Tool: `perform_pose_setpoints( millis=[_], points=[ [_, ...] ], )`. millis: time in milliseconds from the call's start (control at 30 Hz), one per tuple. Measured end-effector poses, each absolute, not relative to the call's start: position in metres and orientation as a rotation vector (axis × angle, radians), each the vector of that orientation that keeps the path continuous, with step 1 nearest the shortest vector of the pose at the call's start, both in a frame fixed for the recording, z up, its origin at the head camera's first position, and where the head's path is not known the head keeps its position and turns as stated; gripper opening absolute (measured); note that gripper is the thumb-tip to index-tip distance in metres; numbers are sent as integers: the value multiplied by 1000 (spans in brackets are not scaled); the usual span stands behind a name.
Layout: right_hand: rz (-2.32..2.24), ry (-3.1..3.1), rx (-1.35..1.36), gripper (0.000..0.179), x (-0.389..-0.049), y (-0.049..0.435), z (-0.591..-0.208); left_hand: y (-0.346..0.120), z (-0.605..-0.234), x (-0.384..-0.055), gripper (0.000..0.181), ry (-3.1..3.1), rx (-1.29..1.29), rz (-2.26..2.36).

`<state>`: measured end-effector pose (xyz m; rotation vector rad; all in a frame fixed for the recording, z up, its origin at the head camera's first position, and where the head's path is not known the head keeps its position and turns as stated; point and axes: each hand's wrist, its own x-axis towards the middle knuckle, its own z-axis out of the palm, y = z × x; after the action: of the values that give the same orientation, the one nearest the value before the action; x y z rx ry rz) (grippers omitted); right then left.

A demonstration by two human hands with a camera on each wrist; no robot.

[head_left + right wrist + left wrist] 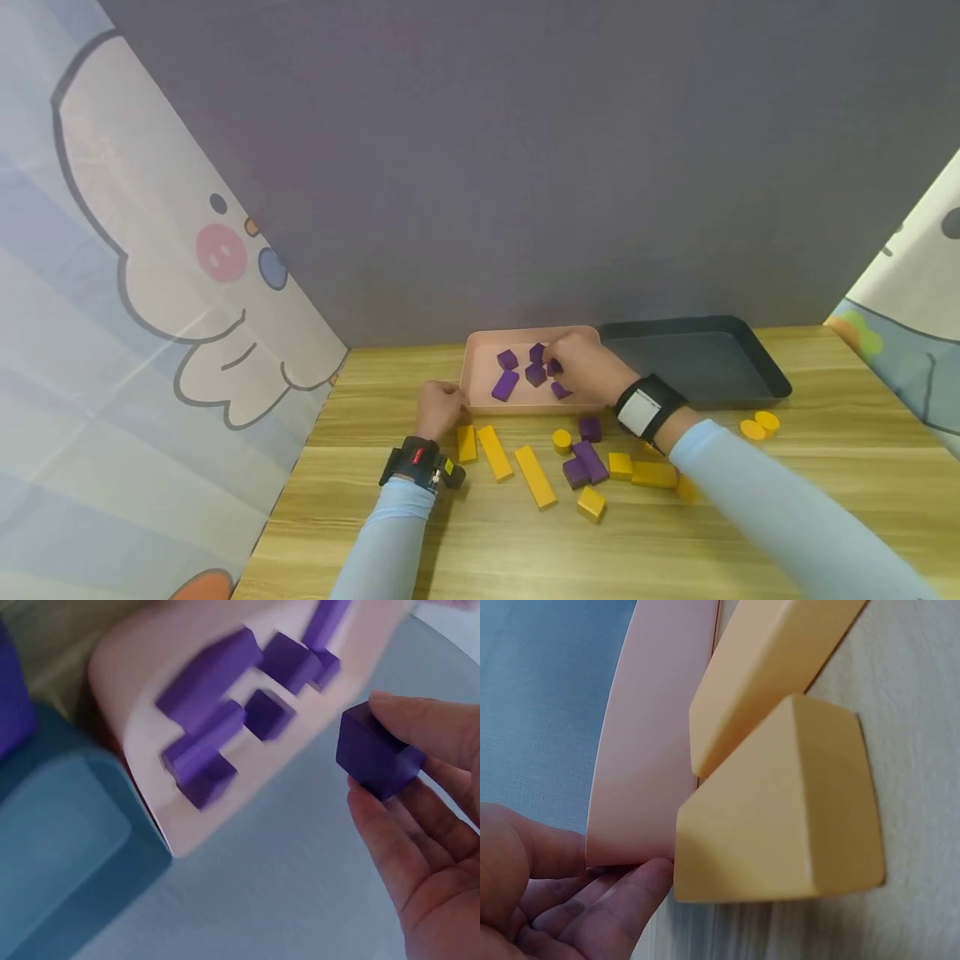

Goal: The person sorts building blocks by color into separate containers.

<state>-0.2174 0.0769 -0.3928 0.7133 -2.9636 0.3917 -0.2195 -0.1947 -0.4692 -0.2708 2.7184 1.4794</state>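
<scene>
At the left end of the pink tray (540, 409), my left hand (440, 410) grips the corner, with the thumb on one side of the wall and fingers curled beneath it in the left wrist view. A yellow block (780, 817) lies right beside those fingertips. Over the tray, my right hand (588, 368) pinches a purple cube (375, 754) between thumb and fingers. Several purple blocks lie inside the tray, among them a cube (507, 360) and a rectangular block (506, 385).
A dark tray (697, 367) adjoins the pink one on the right. In front lie long yellow blocks (536, 477), a yellow cylinder (562, 442), yellow cubes (592, 504) and purple blocks (591, 462). Yellow round pieces (752, 430) lie at right. A grey panel (525, 167) stands behind.
</scene>
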Motion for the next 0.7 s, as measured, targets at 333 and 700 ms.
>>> perform_pose_setpoints(
  millis=[333, 700],
  points=[
    [471, -2998, 875, 9, -225, 58, -432, -194, -473, -221, 19, 2754, -251, 1480],
    [408, -3019, 851, 9, -230, 53, -441, -192, -475, -222, 20, 2759, -269, 1470]
  ],
)
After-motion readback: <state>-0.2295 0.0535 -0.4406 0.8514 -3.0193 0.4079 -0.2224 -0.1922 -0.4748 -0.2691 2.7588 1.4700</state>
